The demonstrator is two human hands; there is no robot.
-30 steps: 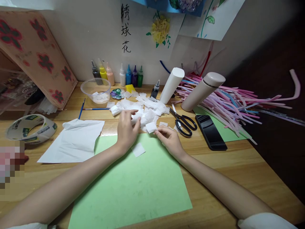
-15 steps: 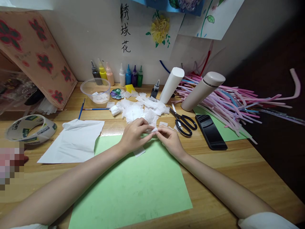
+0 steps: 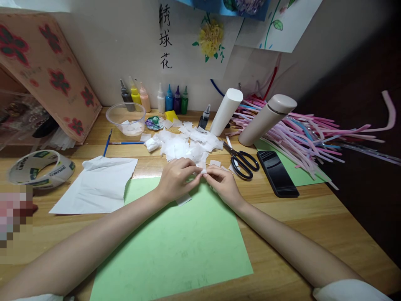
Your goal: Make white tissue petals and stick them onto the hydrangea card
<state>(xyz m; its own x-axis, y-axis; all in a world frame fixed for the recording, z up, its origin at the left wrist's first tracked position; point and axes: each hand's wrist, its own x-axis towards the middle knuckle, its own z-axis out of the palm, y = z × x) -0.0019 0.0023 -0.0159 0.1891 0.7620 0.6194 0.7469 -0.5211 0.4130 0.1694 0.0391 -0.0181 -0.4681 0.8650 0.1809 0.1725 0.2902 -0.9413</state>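
Between the fingertips of my left hand (image 3: 178,179) and my right hand (image 3: 223,183) is a small piece of white tissue paper (image 3: 204,171). Both hands pinch it, fingers closed, over the far edge of a green paper sheet (image 3: 175,246). Just beyond my hands lies a loose pile of torn white paper (image 3: 178,144). Another white paper strip (image 3: 184,200) rests on the green sheet, partly hidden under my left hand. Black-handled scissors (image 3: 242,163) lie to the right of my right hand.
A phone (image 3: 277,173), a white bottle (image 3: 227,112), a grey-beige flask (image 3: 266,121) and pink pipe cleaners (image 3: 300,138) lie or stand right. At left are a tape roll (image 3: 42,169), a white sheet (image 3: 97,188) and a clear bowl (image 3: 125,119). Paint bottles (image 3: 169,100) line the wall.
The small paper piece looks smaller and more folded between my fingertips. My fingers have shifted very slightly; everything else stays in place.
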